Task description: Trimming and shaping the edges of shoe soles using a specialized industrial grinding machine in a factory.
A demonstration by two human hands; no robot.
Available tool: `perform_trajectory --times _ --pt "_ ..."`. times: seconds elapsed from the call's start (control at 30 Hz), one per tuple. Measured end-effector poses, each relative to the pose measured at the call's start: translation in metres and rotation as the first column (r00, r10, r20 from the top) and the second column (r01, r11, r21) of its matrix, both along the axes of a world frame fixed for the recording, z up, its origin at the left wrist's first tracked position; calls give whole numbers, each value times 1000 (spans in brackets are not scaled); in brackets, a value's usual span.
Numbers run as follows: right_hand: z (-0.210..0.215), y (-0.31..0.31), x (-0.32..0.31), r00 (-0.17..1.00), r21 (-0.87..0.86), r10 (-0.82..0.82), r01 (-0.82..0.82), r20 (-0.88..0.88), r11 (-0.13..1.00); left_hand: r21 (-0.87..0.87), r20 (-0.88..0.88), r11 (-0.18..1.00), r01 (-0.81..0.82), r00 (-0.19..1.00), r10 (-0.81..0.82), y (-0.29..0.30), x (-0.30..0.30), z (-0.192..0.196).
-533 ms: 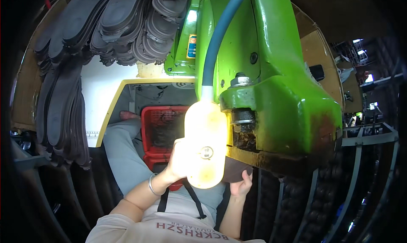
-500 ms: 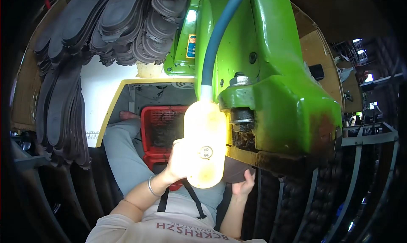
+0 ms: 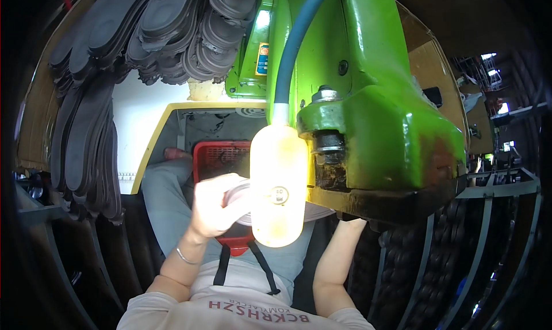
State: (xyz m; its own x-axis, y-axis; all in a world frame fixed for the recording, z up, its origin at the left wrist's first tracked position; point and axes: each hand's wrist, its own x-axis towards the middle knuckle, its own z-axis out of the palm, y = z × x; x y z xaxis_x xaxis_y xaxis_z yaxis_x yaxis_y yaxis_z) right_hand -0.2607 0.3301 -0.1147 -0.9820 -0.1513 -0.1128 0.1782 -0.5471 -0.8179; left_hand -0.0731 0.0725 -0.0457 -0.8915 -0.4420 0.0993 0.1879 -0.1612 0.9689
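Note:
A grey shoe sole (image 3: 321,212) passes behind the glowing lamp (image 3: 278,183), which hides its middle. My left hand (image 3: 214,206) is closed on the sole's left end, fingers and thumb curled over it. To the right, the green machine head (image 3: 379,151) covers my right hand; only the wrist (image 3: 351,226) shows beneath its dark lower edge, close to the sole's right end. Whether those fingers grip the sole cannot be seen.
Stacks of grey soles (image 3: 167,13) lie on the white tabletop (image 3: 135,117) at the far left, with more soles (image 3: 86,146) hanging down nearer. A red plastic basket (image 3: 221,154) stands below, by my legs. A blue-grey cable (image 3: 290,54) runs to the lamp.
My left hand has moved left and up, out from behind the lamp, with the sole's end now showing in it. My right hand has moved right and up behind the machine head.

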Motion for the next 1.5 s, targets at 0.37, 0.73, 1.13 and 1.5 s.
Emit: perform_trajectory --times 0.37,0.73,1.13,1.5 --pt "-26 -55 97 958 -299 150 -73 243 951 276 133 937 -214 974 183 -65 65 -29" --pt "40 -92 91 840 426 441 -290 -317 857 13 304 880 475 836 -456 -16 75 -39" --pt "-6 10 238 824 392 527 -564 209 727 -37 76 994 99 992 -96 58 -8 -70" --pt "41 50 125 997 326 -82 73 14 943 43 122 997 58 991 -63 38 14 -56"
